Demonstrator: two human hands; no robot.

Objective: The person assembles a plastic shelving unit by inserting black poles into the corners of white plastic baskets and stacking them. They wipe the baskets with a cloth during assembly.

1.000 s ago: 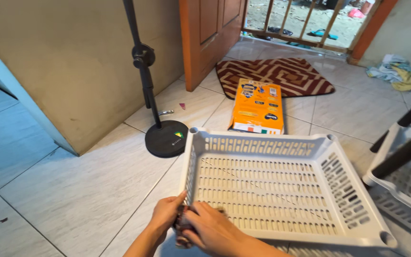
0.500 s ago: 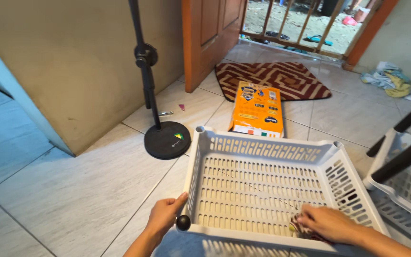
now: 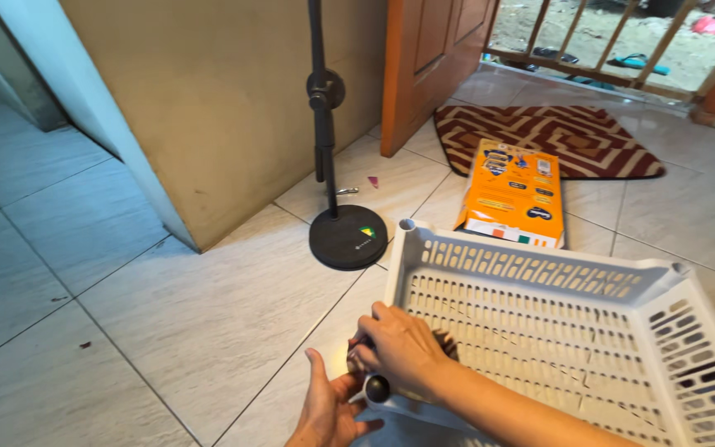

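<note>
- The white slatted tray (image 3: pixel 556 331) lay on the tiled floor (image 3: pixel 167 331), near the black round stand base (image 3: pixel 347 237); a dark round cap (image 3: pixel 376 387) sat at its near-left corner, the other corners bare.
- The right hand (image 3: pixel 399 348) curled narrowly over that corner.
- The left hand (image 3: pixel 328 410) was spread wide just below it, palm up, holding nothing.

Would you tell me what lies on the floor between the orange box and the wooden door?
In the head view, only the patterned doormat lies between the orange box and the wooden door.
</note>
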